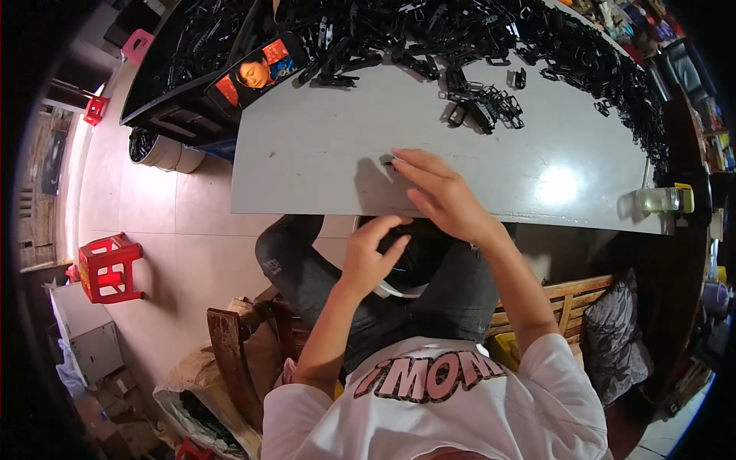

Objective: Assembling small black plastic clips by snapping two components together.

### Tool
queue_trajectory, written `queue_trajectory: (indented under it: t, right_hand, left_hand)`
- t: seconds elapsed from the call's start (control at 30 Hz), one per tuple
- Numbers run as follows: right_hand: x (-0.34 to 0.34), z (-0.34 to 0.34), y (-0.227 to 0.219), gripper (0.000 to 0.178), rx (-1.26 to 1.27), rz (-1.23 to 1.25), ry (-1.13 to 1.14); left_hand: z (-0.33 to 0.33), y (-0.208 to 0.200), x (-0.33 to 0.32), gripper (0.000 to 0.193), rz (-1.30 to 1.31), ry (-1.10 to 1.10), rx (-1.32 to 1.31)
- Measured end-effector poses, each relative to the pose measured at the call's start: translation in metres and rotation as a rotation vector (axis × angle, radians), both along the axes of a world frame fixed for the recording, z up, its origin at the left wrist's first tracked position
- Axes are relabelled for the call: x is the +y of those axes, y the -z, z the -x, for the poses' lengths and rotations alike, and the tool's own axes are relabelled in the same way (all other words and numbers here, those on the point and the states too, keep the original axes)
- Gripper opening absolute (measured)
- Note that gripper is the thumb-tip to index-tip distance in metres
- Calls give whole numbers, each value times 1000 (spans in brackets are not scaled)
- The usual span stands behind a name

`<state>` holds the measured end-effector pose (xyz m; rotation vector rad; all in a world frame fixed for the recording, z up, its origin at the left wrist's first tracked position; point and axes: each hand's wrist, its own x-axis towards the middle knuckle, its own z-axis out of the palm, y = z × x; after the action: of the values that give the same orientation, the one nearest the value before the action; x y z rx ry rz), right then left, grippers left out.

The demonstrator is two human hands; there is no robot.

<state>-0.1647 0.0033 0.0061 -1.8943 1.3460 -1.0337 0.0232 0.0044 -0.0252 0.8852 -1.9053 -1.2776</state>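
Head view: right fingers (426, 163) extend over tabletop (307, 169), contact unclear.

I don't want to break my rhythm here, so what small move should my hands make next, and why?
Probably draw the small dark piece toward the table's near edge with your right hand: it's right by that hand's fingertips, while your left hand is near that edge, beside the white-rimmed container.
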Motion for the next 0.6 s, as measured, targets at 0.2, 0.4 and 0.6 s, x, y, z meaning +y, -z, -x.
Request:
queue_trajectory:
  t: [0.2, 0.4, 0.6]
  right_hand:
    - [34, -2, 15, 52, 212, 105, -115]
    - [51, 26, -2, 35, 81, 57, 52]
    - [-2, 123, 13, 23, 209, 183, 887]
  left_hand:
    - [-1, -15, -30, 9, 407, -131, 27]
    - [17, -10, -156, 40, 820, -325, -504]
    - [33, -9, -184, 38, 900, -273, -738]
